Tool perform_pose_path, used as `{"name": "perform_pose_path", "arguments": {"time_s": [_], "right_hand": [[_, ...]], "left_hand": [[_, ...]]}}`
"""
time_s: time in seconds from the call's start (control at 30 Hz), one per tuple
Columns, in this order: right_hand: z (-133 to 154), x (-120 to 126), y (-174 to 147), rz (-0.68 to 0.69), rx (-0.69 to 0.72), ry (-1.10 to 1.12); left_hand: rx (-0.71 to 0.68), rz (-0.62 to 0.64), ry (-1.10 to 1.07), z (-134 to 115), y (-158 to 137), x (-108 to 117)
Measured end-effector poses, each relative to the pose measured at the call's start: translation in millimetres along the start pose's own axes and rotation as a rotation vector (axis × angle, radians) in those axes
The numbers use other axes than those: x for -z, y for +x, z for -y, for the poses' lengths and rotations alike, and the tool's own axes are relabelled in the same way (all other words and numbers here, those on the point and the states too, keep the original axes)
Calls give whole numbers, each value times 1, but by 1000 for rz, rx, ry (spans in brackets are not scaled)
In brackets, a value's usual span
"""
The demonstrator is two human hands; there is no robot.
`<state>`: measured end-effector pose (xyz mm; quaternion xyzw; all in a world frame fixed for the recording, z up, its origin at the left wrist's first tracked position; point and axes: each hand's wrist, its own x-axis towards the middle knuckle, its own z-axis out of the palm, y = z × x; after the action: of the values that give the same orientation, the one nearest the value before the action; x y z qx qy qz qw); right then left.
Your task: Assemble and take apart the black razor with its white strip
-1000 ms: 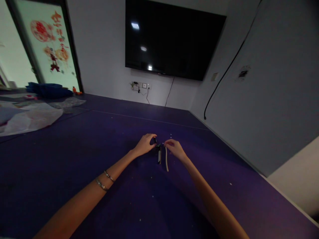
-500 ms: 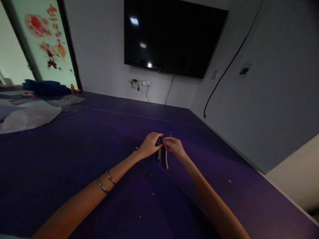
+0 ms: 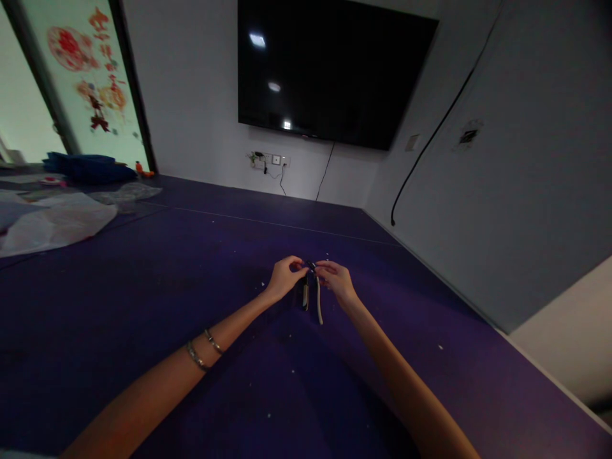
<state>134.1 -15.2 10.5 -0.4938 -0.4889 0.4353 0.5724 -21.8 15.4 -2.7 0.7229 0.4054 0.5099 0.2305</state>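
Observation:
A narrow strap with a small dark piece at its top [image 3: 312,265] is between my two hands; its exact kind is too small to make out. One pale strip [image 3: 319,306] hangs below my right fingers, and a shorter dark-edged, cream part [image 3: 305,296] lies to its left. My right hand [image 3: 336,280] pinches the top of the strap between thumb and fingers. From the left, my left hand [image 3: 285,278] meets the dark piece with the tips of its thumb and forefinger, a gap showing behind them. Two metal bracelets [image 3: 203,350] circle my left forearm.
The dark purple surface [image 3: 215,274] carries scattered white specks. Clear and white plastic sheeting [image 3: 67,220] lies at the left, with a blue bundle [image 3: 88,167] behind it. A large television [image 3: 335,70] hangs on the wall above sockets [image 3: 276,160] and cables.
My left hand has drawn slightly left and its grip has shifted to the edge of the dark piece, which has turned. My right hand and the hanging pale strip have barely moved.

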Motion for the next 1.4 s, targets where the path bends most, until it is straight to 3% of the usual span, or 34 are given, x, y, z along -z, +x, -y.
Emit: {"name": "perform_pose_path", "arguments": {"time_s": [0.23, 0.47, 0.57, 0.73, 0.87, 1.17, 1.4], "right_hand": [[1, -1, -2, 40, 38, -93], [3, -1, -2, 143, 86, -173], [11, 6, -1, 183, 115, -232], [25, 17, -1, 195, 210, -328], [26, 16, -3, 272, 196, -396], [19, 14, -4, 336, 147, -363], [25, 16, -7, 358, 113, -318]], "left_hand": [[208, 38, -265, -4, 5, 1], [299, 102, -379, -12, 2, 3], [268, 132, -357, -14, 4, 7], [166, 287, -256, -11, 7, 12], [151, 369, -204, -10, 6, 11], [95, 438, -191, -10, 5, 12], [134, 447, -218, -15, 3, 13]]}}
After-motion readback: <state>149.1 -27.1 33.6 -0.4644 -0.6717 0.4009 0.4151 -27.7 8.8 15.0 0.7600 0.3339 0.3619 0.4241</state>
